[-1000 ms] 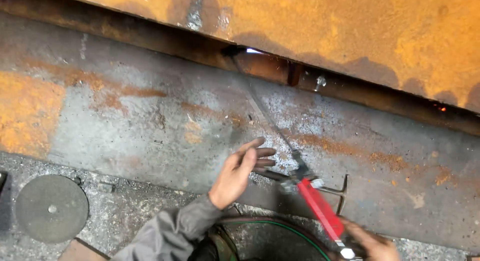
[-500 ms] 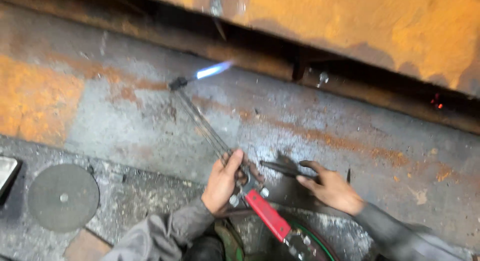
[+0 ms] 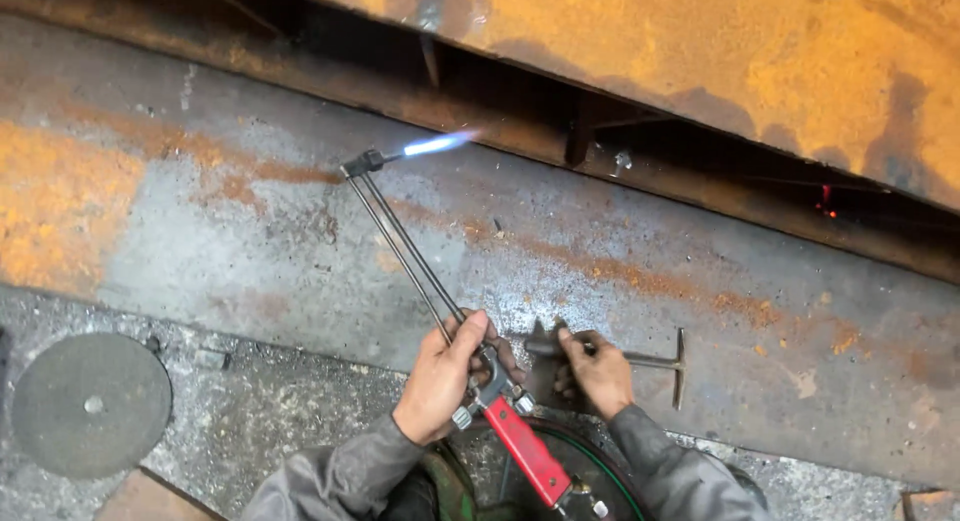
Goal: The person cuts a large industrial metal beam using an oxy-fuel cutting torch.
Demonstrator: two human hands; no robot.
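My left hand (image 3: pixel 445 376) grips a cutting torch (image 3: pixel 420 266) where its thin metal tubes meet the valve body. The torch has a red handle (image 3: pixel 527 451) near my body. Its bent tip (image 3: pixel 362 164) is lit, and a blue flame (image 3: pixel 438 143) points right over the rusty steel plate (image 3: pixel 250 231). My right hand (image 3: pixel 597 371) rests on the plate to the right of the torch, fingers closed around the dark end of a T-shaped metal tool (image 3: pixel 655 361) that lies flat.
A large rust-orange steel slab (image 3: pixel 700 61) runs along the top, with a dark gap (image 3: pixel 620 151) beneath it and a small glowing spot (image 3: pixel 825 203) at right. A round grey disc (image 3: pixel 90 403) lies at lower left. A green hose (image 3: pixel 600 466) loops below the handle.
The torch has swung left and its flame is lit. My left hand has taken hold of the torch. My right hand left the red handle and closed on the T-shaped tool.
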